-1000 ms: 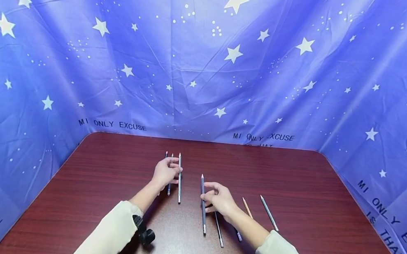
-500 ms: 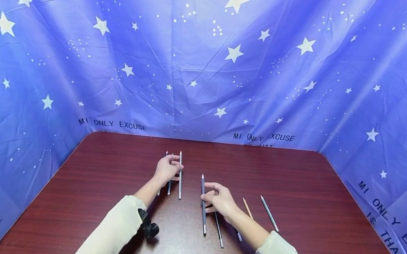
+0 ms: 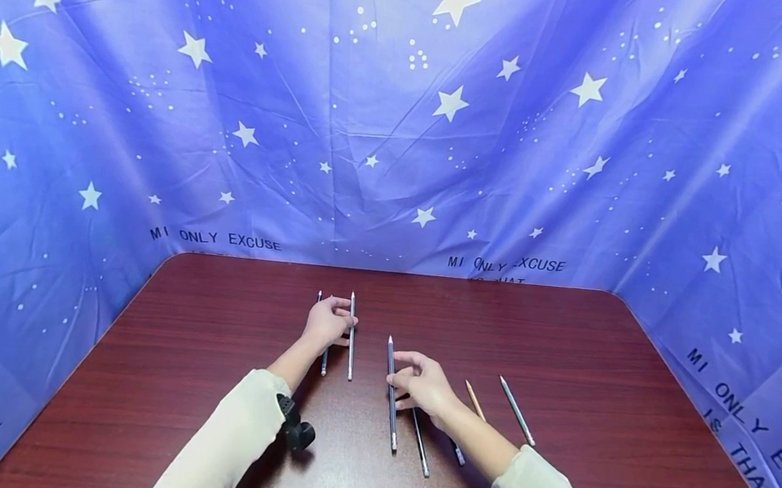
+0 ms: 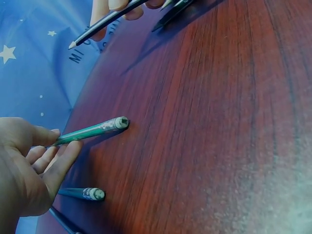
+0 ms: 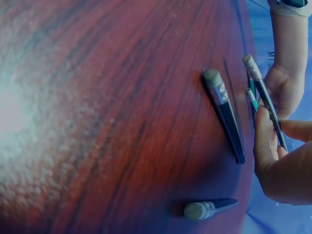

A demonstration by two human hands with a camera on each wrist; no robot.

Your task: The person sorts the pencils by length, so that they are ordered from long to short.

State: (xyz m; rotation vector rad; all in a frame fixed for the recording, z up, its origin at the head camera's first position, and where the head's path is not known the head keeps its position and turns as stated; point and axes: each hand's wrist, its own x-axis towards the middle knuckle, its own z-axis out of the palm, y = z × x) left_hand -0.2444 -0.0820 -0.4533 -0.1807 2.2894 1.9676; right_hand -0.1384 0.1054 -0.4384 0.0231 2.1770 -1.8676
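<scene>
My left hand (image 3: 327,325) pinches a green pencil (image 3: 350,359) between thumb and fingers, its sharpened tip facing the far edge. In the left wrist view, the green pencil's eraser end (image 4: 117,124) sticks out past my fingers. Two dark pencils lie beside that hand; one (image 3: 324,361) shows below it, the other (image 3: 319,295) is mostly covered. To the right, my right hand (image 3: 424,387) holds a dark pencil (image 3: 391,419) the same way, tip away from me. Partly under that hand lies another dark pencil (image 3: 421,446), seen also as a pencil (image 5: 228,117) in the right wrist view.
Beyond my right forearm lie an orange pencil (image 3: 476,398) and a grey-green pencil (image 3: 517,410). A dark pencil (image 3: 458,451) is partly hidden under the forearm. The brown table (image 3: 251,285) ends at a blue star-printed curtain (image 3: 390,117).
My left hand has shifted slightly right with the green pencil, whose eraser end now sits a little farther from me. The right hand and its pencil have barely moved.
</scene>
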